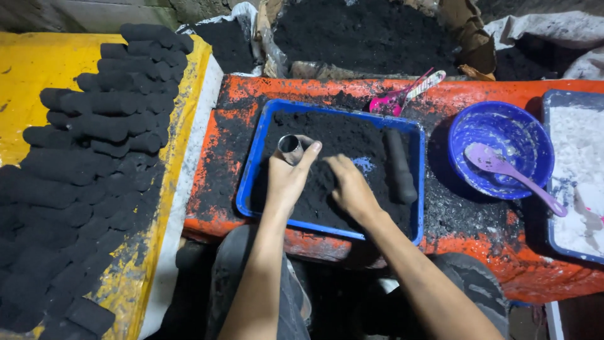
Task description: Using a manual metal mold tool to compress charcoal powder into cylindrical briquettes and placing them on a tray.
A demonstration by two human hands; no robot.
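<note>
Holding the metal tube [290, 148] tilted in our left hand [288, 179] over the blue tray [248, 182], we press our right hand [352, 189], flat and empty, into the black powder [340, 135]; pack evenly, keeping spill inside the tray.

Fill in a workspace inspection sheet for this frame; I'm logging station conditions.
Surface: orange bench, coated with black powder.
Job's things: blue tray of black powder; metal tube; black cylinder lying in the tray.
Clutter: blue bowl with purple spoon; pink scoop; tray of white powder.
Grippers: left hand holds the tube; right hand presses into the powder.
Cables: nothing seen.
Surroundings: stacked black cylinders on yellow sheet.
</note>
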